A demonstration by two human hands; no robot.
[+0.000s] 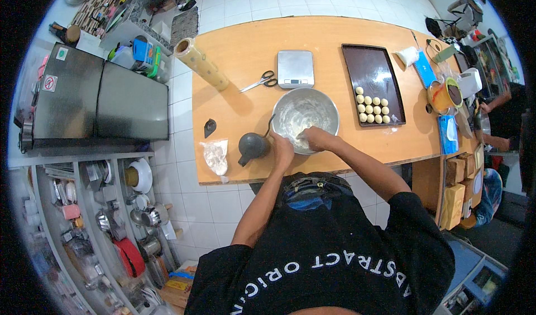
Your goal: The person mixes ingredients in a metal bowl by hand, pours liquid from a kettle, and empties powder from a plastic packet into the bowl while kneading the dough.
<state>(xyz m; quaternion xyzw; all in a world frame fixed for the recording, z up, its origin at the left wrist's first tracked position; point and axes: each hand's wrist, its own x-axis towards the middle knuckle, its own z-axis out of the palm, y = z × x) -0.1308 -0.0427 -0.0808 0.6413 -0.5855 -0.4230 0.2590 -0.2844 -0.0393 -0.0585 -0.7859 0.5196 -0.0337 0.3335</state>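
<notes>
A metal mixing bowl [333,107], its inside smeared with a pale coating, stands near the table's front edge. My left hand [283,149] is closed on its near-left rim. Inside the bowl, my right hand [317,138] is curled low against the near wall, with some pale dough [302,142] by the fingers. Whatever lies within those fingers is hidden. Just left of my left hand sits a dark grey rounded vessel [254,146] with a thin curved spout. Behind the bowl is a silver kitchen scale [296,68].
Rows of small pale dough balls [369,109] occupy the near end of a dark baking tray [373,63]. Scissors [262,81], a wrap roll [201,63] and a bag of white powder [215,156] lie leftward. Clutter, including a yellow container [441,98], lines the right edge; another person's arm [497,101] shows beyond.
</notes>
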